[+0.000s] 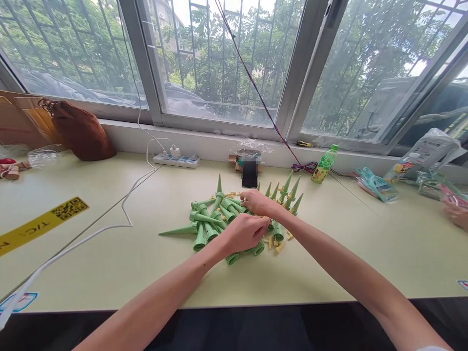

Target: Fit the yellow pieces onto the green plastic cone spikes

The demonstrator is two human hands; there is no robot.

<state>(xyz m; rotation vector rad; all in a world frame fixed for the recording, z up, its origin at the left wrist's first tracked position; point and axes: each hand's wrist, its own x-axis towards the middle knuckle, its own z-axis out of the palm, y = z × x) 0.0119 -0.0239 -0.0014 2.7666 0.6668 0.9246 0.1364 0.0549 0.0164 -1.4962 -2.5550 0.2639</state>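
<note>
A pile of green plastic cone-shaped spikes (206, 229) with wide open ends lies on the table in front of me. My right hand (258, 203) reaches over the back of the pile, its fingers bent down around the end of a green spike (241, 208). Nearer to me, my left hand (248, 233) hangs over the pile's right part with fingers curled together; what they hold, if anything, is hidden. Small yellow plastic fittings (279, 247) lie right of my left hand. Several spikes with yellow fittings (291, 194) point upward at the back right.
Behind the pile are a black phone (249, 175) and a power strip (177, 160) with a white cable. A green drink bottle (324, 165) and a packaged turquoise item (376, 185) stand to the right. A brown pouch (82, 130) sits left. Another person's hand (457, 210) shows at the right edge.
</note>
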